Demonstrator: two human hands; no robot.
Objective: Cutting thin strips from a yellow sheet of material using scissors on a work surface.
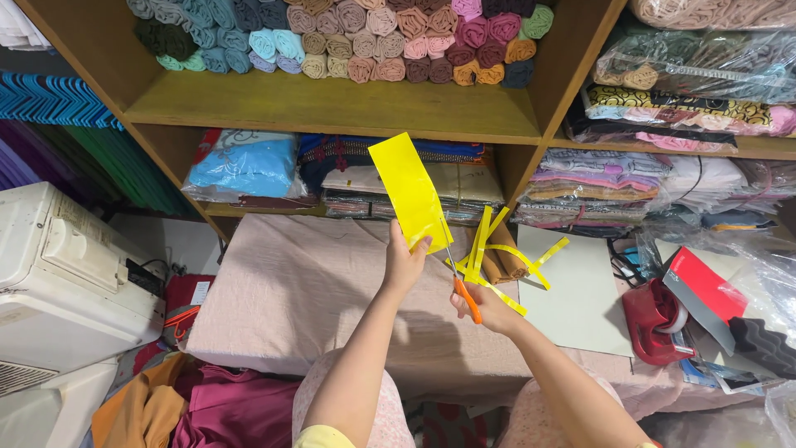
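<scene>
- Head view: left hand (404, 267) pinches the lower edge of a yellow sheet (410, 191), flat, glossy, rectangular, held upright and tilted left above the counter (290, 290).
- Left fingers closed on the sheet's bottom corner, thumb in front, sheet rising above the knuckles.
- Right hand (491, 309) wrapped shut around orange-handled scissors (466, 294); thin metal blades point up into the sheet's lower right edge, just beside the left thumb.
- Cut yellow strips (497, 257), narrow and curling, hang loose right of the blades, above the right hand.
- Counter covered in pale pink, slightly wrinkled cloth; a smooth pale card (580, 290) lies on its right part.
- Red plastic tape dispenser (655, 319) at the counter's right edge, well apart from both hands.
- Wooden shelf (332, 108) behind, holding rolled fabrics (373, 41) in many colours; folded, plastic-wrapped cloth below.
- White boxy machine (66, 274) at left.
</scene>
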